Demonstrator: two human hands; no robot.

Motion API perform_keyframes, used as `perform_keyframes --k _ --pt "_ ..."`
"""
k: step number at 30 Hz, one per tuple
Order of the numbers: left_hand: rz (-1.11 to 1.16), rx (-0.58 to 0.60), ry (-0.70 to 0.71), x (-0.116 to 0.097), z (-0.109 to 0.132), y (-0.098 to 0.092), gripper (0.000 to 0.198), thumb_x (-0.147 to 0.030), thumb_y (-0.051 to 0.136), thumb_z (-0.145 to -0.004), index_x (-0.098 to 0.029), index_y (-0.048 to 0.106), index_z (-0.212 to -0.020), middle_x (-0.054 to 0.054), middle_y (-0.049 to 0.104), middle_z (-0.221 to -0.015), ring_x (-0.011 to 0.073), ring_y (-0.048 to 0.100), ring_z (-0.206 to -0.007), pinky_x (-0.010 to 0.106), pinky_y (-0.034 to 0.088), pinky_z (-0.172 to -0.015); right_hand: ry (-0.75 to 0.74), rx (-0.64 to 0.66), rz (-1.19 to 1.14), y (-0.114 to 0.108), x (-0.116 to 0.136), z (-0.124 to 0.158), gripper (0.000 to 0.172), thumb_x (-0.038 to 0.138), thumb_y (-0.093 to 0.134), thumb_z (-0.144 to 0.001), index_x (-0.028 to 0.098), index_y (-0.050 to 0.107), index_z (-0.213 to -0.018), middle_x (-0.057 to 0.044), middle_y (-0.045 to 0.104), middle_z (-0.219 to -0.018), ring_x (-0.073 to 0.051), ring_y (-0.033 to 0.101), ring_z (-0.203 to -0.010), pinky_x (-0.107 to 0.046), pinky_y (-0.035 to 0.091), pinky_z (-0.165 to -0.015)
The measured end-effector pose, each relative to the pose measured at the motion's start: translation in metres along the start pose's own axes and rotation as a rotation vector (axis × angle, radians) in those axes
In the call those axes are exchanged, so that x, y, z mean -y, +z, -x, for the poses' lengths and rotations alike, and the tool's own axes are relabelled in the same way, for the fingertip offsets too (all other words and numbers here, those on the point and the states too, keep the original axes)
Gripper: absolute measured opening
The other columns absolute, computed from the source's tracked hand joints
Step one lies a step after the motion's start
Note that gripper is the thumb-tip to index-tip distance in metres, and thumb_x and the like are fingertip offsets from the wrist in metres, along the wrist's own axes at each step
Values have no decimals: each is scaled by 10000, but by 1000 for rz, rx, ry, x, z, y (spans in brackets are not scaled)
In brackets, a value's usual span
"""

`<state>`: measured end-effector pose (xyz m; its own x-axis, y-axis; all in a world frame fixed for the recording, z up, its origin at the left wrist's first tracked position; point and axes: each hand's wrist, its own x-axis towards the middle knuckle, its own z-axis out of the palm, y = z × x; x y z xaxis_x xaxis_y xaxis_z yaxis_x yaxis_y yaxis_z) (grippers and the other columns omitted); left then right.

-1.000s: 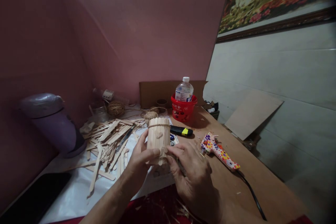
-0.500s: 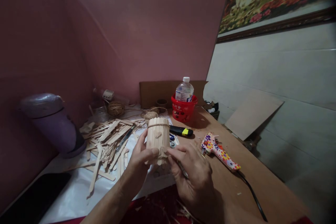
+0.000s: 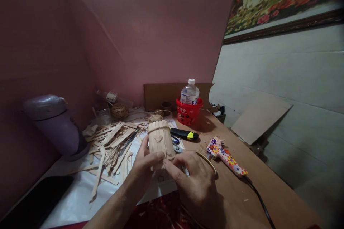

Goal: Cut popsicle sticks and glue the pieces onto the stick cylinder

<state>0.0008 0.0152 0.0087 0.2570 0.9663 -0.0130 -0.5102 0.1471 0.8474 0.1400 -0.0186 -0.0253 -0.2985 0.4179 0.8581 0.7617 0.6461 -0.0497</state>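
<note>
A small round holder made of upright craft sticks (image 3: 160, 139) is tilted in front of me, with twine (image 3: 158, 128) tied round its upper part and a small wooden heart (image 3: 158, 138) on its side. My left hand (image 3: 146, 161) is closed round its left side, thumb across the front. My right hand (image 3: 195, 177) has its fingers bent together, tips at the holder's lower right edge; whatever they pinch there is too small to make out. A gold-coloured curved loop (image 3: 208, 161) sticks out behind the right hand, the rest of it hidden.
Loose craft sticks (image 3: 113, 143) are heaped on the left beside a purple tumbler (image 3: 57, 125). Behind the holder lie a black-and-yellow cutter (image 3: 185, 134) and a twine ball (image 3: 119, 111). A red bucket (image 3: 188, 112) holds a bottle. Rightward lies a flowered glue gun (image 3: 225, 157) with its cord.
The holder has tipped slightly and shifted left. My right hand has rolled over, its fingertips lower on the holder's edge, and the gold-coloured loop now shows more behind it.
</note>
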Motion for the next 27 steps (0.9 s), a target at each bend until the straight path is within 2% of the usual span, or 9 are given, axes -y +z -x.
perform_keyframes --k 8,15,21,27 --pt "-31 23 10 1 0 -1 536 -158 639 -630 -194 480 -1140 42 628 -875 170 586 -705 263 455 -624 69 51 -108 -6 3 -2 288 113 495 -855 127 597 -1124 -92 575 -869 -202 517 -798 -335 458 -635" --pt "-36 6 29 0 0 0 557 -173 659 -614 -203 485 -1142 36 631 -856 186 595 -730 272 462 -638 8 69 -115 -6 0 -1 419 64 486 -815 108 555 -1226 -115 567 -893 -223 508 -835 -359 466 -653" --pt "-18 17 26 4 -3 -3 617 -158 626 -622 -208 463 -1214 61 644 -922 183 599 -718 270 463 -618 53 56 -131 -6 0 -2 356 104 515 -845 150 581 -1192 -107 571 -891 -219 521 -828 -346 468 -631" --pt "-9 6 92 9 -7 -9 757 -117 654 -590 -252 411 -1295 81 632 -1061 231 614 -873 295 481 -714 124 -6 -121 -2 0 -2 265 93 508 -853 138 622 -1087 -95 576 -855 -208 537 -793 -337 463 -627"
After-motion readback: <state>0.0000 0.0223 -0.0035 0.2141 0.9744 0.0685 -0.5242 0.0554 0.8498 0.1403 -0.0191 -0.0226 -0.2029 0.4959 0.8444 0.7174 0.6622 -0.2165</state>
